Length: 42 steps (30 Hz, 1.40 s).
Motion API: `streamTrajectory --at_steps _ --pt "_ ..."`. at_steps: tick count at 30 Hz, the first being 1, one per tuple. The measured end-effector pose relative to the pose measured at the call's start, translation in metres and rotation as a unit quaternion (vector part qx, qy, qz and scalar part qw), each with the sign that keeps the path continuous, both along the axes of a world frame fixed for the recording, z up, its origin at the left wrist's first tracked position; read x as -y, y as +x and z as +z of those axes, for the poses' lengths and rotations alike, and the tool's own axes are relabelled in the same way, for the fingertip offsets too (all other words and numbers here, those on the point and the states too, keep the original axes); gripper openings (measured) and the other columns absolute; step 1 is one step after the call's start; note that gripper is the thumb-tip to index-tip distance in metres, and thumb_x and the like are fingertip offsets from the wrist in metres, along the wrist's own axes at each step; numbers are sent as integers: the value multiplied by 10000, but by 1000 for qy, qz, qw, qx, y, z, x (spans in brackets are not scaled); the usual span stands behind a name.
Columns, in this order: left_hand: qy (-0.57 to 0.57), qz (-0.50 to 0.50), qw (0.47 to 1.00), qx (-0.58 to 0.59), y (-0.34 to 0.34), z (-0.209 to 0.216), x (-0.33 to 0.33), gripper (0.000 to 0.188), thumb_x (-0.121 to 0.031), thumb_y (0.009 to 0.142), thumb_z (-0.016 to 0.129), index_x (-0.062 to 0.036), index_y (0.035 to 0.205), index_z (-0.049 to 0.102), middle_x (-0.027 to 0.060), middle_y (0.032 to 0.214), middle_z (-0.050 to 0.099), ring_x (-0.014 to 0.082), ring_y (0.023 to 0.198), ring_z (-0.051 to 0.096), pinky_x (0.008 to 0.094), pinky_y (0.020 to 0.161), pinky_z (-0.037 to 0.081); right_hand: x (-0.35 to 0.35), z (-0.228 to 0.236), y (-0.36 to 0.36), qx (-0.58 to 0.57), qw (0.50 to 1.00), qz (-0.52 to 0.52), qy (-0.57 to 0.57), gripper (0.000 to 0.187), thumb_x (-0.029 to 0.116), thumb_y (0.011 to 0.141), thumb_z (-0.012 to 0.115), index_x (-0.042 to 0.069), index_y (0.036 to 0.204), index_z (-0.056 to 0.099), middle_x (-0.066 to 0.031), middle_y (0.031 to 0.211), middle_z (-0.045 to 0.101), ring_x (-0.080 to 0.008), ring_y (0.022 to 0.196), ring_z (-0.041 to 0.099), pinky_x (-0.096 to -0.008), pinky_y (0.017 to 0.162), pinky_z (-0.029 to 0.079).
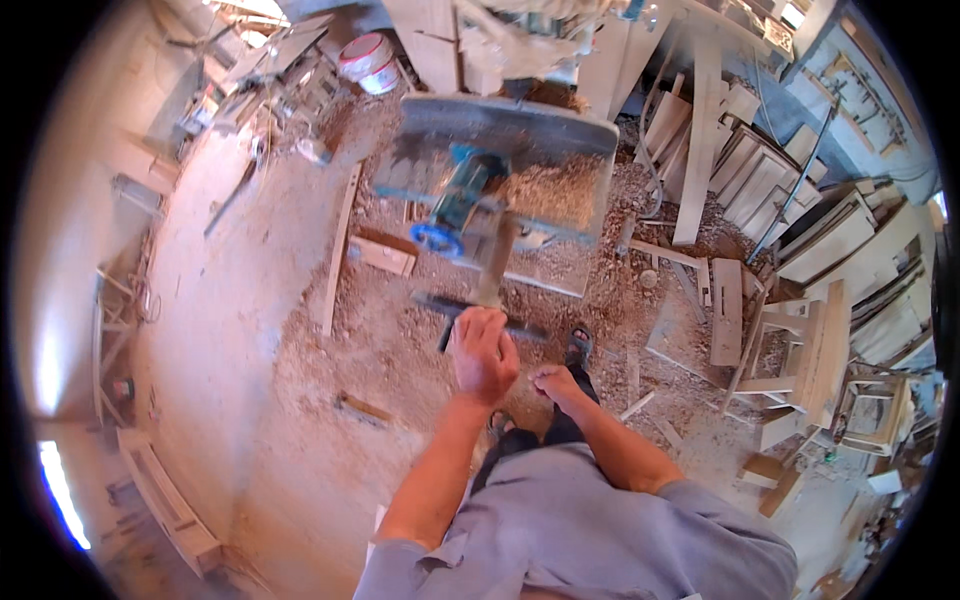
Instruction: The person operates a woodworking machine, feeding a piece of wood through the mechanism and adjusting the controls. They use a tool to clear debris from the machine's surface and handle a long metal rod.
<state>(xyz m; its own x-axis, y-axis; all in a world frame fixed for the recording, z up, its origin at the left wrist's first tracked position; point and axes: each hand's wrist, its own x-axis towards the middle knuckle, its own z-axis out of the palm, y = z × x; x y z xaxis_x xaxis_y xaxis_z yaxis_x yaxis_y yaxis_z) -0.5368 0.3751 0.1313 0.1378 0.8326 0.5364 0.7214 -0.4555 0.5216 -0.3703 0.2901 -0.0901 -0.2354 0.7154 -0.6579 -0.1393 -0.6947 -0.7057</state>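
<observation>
My left hand [485,360] is closed around the near end of a narrow wooden piece [496,262], which reaches away from me to a green machine. A dark bar [525,328] crosses just at my fingers; whether I also grip it is hard to see. The machine has a green motor-like body [466,190], a blue handwheel [437,239] and a grey metal table [425,120]. Wood shavings [560,190] are heaped on that table. Lower and to the right, my right hand [556,384] is curled into a loose fist near my leg, apart from the wood, with nothing showing in it.
Shavings and offcuts litter the floor, among them a long strip [342,250] and a short block [383,254]. Boards [765,170] lean at the right, beside a wooden frame [800,350]. A white bucket [369,64] stands far left; a long beam [165,495] lies near left.
</observation>
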Motion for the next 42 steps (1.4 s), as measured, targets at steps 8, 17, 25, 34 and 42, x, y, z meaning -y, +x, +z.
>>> streamTrajectory --at_steps 8,17,25,34,42 --pt "-268 -10 963 33 -104 -69 177 240 -46 730 595 -3 960 647 173 934 634 351 873 603 418 795 495 11 20 -84 -83 989 107 -65 35 87 857 610 55 852 599 -66 787 626 -152 624 573 -282 515 419" --pt "-430 40 895 112 -132 -70 119 306 -157 825 604 16 1074 649 164 902 677 241 797 658 327 726 505 -92 76 -187 -224 960 -146 -87 53 128 851 620 87 838 588 -30 724 578 -170 633 561 -332 557 446" --pt "-513 67 853 73 -189 -74 65 352 -205 844 619 12 1119 646 144 930 699 204 817 666 310 750 515 -83 68 -119 -119 951 -211 -190 136 88 825 622 122 765 504 -16 569 440 -164 434 427 -346 383 336" --pt "-524 20 849 61 -208 -73 -26 362 -188 869 640 28 1158 623 110 958 706 164 845 656 284 760 513 -79 -63 -158 -45 904 -372 205 219 237 959 475 103 1106 565 -118 1029 565 -290 942 534 -428 827 373" --pt "-499 23 857 125 -246 -65 -108 287 -87 888 616 39 1146 614 70 955 700 108 817 623 240 724 495 -65 -129 -204 261 912 -299 102 401 334 838 644 93 1148 562 -121 1168 552 -343 1108 527 -420 950 411"
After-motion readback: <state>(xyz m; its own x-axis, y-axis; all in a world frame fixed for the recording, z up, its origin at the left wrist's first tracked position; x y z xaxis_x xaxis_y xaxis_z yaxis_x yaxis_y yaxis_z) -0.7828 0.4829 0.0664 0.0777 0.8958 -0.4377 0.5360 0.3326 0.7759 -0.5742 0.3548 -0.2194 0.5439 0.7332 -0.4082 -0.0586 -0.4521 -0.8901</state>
